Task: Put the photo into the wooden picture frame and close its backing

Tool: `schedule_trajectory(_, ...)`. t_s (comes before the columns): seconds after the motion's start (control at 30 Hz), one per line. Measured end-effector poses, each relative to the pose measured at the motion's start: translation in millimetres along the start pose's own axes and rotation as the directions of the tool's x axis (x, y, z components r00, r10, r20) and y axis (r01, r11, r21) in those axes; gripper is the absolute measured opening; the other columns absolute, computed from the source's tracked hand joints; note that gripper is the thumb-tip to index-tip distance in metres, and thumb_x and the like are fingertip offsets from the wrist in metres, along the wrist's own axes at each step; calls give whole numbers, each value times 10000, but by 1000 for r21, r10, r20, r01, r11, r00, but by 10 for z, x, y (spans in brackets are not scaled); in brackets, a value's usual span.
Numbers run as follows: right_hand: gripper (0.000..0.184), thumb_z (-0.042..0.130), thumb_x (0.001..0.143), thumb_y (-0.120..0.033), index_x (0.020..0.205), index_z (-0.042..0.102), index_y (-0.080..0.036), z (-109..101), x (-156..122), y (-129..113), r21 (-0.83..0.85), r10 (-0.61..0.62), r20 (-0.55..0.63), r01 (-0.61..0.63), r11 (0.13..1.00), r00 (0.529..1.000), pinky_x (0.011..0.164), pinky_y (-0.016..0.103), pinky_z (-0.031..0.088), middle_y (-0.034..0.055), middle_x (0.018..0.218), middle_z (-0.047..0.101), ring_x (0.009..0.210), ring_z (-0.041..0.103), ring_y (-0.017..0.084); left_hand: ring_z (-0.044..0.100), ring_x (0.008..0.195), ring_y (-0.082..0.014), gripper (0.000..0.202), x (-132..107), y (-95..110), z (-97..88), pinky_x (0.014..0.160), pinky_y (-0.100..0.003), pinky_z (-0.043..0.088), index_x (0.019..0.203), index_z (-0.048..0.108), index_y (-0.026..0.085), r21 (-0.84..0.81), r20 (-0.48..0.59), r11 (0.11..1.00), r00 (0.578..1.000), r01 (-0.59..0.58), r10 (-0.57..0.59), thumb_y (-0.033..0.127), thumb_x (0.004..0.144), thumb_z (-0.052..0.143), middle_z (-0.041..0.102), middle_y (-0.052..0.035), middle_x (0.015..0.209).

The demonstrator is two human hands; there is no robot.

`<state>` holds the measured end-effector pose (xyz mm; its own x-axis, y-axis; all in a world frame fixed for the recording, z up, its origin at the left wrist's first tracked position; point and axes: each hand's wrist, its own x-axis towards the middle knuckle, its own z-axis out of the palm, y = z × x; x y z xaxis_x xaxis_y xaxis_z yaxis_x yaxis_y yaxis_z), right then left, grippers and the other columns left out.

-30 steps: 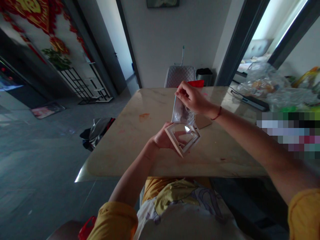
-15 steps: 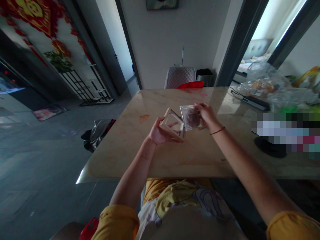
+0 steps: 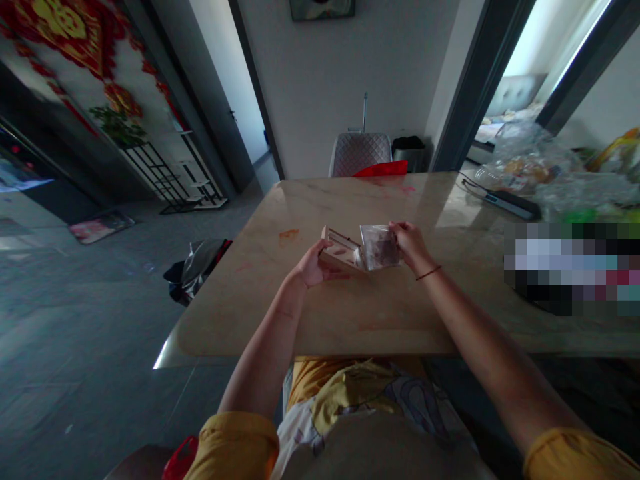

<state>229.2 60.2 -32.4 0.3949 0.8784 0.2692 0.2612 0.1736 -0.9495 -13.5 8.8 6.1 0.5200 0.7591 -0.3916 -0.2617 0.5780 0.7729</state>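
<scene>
Pale wood and clear film meet just above the middle of the marble tabletop (image 3: 225,320), held between the two hands and not resting on it. The left hand (image 3: 313,265) is turned palm up and cradles a shallow square wooden frame (image 3: 339,251), which lies tilted across the fingers with one corner raised. The right hand (image 3: 411,243) is in a narrow pinch on the edge of a clear plastic bag (image 3: 379,247), whose left side touches the frame. Something dark reddish-brown shows through the film, too blurred to identify. A light pinch at the bag's edge and a steady palm under the frame look like the surest handling, since thin film can slip or crease against wood. A red string bracelet (image 3: 429,273) circles the right wrist. Beyond the hands, a red cloth or bag (image 3: 380,169) lies at the far table edge, in front of a quilted grey chair back (image 3: 360,153). To the right of the right hand are a black power strip (image 3: 510,205) and heaped clear bags of food (image 3: 525,160). An orange stain (image 3: 289,234) marks the table just beyond the left hand.
</scene>
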Motion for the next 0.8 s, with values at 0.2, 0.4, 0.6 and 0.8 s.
schedule_trajectory(0.2, 307, 598, 645, -489, 615, 525, -193, -19, -3, -24, 14, 65, -16, -64, 998, 998, 584, 274, 362, -3, 586, 553, 600, 507, 144, 625, 755, -213, 302, 86, -9, -44, 609, -292, 478, 835, 652, 167, 599, -426, 801, 843, -10, 329, 381, 788, 444, 666, -88, 802)
schedule_trajectory(0.4, 248, 603, 639, -430, 611, 523, -196, -43, -5, -42, 3, 83, -35, -83, 997, 996, 601, 286, 362, 3, 602, 558, 601, 508, 151, 597, 917, -303, 266, 149, -24, -191, 765, -343, 433, 534, 561, 197, 816, -444, 565, 757, 121, 480, 343, 750, 509, 605, -87, 644)
schedule_trajectory(0.6, 226, 600, 650, -405, 604, 516, -201, -53, -25, -76, -30, 82, -51, -84, 996, 995, 608, 290, 370, 21, 615, 578, 618, 521, 163, 586, 985, -327, 89, 81, -56, -236, 809, -349, 400, 595, 542, 231, 851, -430, 515, 701, 104, 569, 275, 654, 592, 625, -85, 654)
schedule_trajectory(0.8, 255, 606, 659, -438, 613, 516, -204, -29, -122, -163, -85, 18, -38, -21, 996, 999, 634, 304, 396, 61, 672, 630, 672, 561, 192, 612, 931, -289, 171, 40, -6, -87, 761, -333, 422, 686, 581, 219, 857, -446, 509, 603, 75, 661, 378, 747, 565, 649, -84, 742)
